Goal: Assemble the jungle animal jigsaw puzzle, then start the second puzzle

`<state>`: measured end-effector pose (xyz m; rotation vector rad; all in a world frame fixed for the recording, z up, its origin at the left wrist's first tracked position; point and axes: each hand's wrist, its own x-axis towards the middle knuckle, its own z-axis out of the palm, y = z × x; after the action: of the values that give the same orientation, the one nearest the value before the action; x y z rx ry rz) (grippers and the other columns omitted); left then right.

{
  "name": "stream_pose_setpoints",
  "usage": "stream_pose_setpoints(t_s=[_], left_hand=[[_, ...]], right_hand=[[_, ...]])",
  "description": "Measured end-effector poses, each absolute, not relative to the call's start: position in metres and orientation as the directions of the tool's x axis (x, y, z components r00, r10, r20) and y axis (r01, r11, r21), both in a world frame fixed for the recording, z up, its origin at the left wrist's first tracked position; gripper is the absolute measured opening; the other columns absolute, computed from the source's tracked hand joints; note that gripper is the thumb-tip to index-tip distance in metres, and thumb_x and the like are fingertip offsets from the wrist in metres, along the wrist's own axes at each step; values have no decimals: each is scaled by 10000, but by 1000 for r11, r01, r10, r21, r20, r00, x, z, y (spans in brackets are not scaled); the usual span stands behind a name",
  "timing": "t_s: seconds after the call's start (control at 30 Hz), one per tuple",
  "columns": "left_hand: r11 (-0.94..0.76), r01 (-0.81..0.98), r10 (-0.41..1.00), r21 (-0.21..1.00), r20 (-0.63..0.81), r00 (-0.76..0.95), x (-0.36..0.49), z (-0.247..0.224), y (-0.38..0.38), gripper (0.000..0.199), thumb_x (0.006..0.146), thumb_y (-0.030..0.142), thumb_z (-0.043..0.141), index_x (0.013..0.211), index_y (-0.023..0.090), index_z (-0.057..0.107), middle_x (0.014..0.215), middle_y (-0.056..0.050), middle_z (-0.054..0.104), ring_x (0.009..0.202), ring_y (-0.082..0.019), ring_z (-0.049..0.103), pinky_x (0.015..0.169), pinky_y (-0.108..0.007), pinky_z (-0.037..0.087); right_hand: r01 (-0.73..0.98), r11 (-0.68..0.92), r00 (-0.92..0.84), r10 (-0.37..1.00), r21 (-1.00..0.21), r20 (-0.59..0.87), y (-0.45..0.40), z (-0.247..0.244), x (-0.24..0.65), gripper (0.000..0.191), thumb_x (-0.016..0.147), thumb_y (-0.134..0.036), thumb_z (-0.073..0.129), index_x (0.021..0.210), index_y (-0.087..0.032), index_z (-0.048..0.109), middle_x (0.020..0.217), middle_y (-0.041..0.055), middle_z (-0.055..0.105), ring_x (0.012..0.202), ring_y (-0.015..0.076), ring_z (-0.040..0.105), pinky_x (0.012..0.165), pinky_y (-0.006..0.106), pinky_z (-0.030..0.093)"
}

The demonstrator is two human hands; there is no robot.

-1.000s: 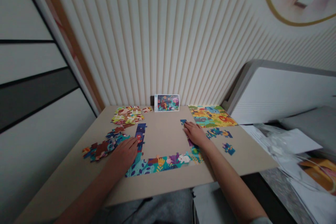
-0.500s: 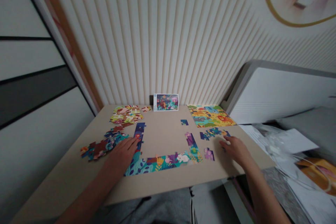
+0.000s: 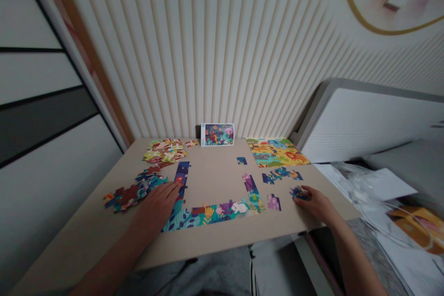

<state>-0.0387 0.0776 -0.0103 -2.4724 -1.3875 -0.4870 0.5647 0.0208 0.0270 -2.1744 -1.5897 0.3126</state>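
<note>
My left hand (image 3: 157,203) lies flat, fingers extended, its tips on the left side of a partly joined jigsaw border (image 3: 204,217). That border shows dark blue, teal and purple, with a white animal at the bottom. At the right of the table, my right hand (image 3: 317,204) pinches a dark blue puzzle piece (image 3: 297,192) between thumb and fingers. Nearby lie a purple puzzle piece (image 3: 274,202) and a row of blue pieces (image 3: 281,174). A single blue piece (image 3: 242,161) sits apart, above the border's right side. Left of my left hand is a pile of dark puzzle pieces (image 3: 130,195).
A picture card (image 3: 218,134) leans upright against the ribbed wall. A pile of yellow-green pieces (image 3: 163,151) lies back left, and a finished animal puzzle (image 3: 277,151) back right. Papers and plastic (image 3: 360,189) are beyond the table's right edge.
My right hand has closed on the dark blue puzzle piece, which was mostly hidden under its fingers before. My left hand stays on the border. The view has shifted slightly.
</note>
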Motion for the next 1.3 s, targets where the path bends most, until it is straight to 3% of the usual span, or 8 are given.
stream_pose_setpoints(t_s=[0.27,0.37,0.5,0.73,0.87,1.0,1.17,1.3], left_hand=[[-517,856,780,0,413,471,-40,-13,79,435,1002,192,391,1332,148,671,1377,-175,663,1263,-321,615,1108,-525,455],[-529,849,774,1,411,482,-39,-12,78,431,1002,203,395,1330,153,670,1370,-172,666,1261,-319,616,1107,-524,457],[-521,854,777,-19,404,483,-38,-11,77,426,984,170,405,1315,154,673,1373,-169,665,1255,-313,618,1115,-514,445],[-507,861,789,-38,382,481,-35,-4,71,460,953,111,387,1315,147,670,1375,-167,665,1270,-308,606,1104,-499,452],[-498,866,794,-54,375,479,-35,0,69,445,960,130,407,1324,129,664,1371,-173,664,1277,-317,596,1106,-497,451],[-489,871,794,-54,386,470,-35,0,68,443,960,126,410,1315,151,673,1358,-160,673,1278,-315,595,1118,-495,440],[-503,861,780,-75,390,490,-33,-1,68,426,973,126,411,1303,120,682,1363,-174,664,1270,-321,599,1112,-488,446],[-522,850,775,-71,378,507,-36,-5,70,389,1004,156,431,1299,100,679,1338,-181,674,1234,-318,620,1094,-487,459]], right_hand=[[802,-253,358,929,-541,97,19,37,559,550,662,-554,779,1063,-179,767,861,99,781,735,267,710,659,345,510],[732,-181,332,937,-657,111,20,45,552,491,753,-619,701,959,-178,766,814,105,775,718,263,702,658,355,524],[581,-61,274,953,-812,125,26,58,533,558,779,-708,690,926,-172,748,822,106,769,720,243,689,659,345,544],[454,60,244,951,-889,188,53,67,486,644,792,-629,738,1227,-160,673,831,71,738,703,227,705,663,348,556],[463,115,247,936,-879,252,55,60,459,588,857,-563,688,1284,-161,655,897,70,732,754,219,704,707,348,567],[569,27,275,936,-822,220,38,43,454,506,911,-534,608,1232,-153,695,868,76,739,753,227,688,691,338,542],[758,-212,461,843,-617,277,18,29,498,494,915,-507,519,1197,-159,729,865,100,756,757,259,687,691,350,495],[838,-304,451,854,-454,260,16,21,530,476,911,-448,506,1195,-148,744,906,123,760,779,263,697,720,352,493]])
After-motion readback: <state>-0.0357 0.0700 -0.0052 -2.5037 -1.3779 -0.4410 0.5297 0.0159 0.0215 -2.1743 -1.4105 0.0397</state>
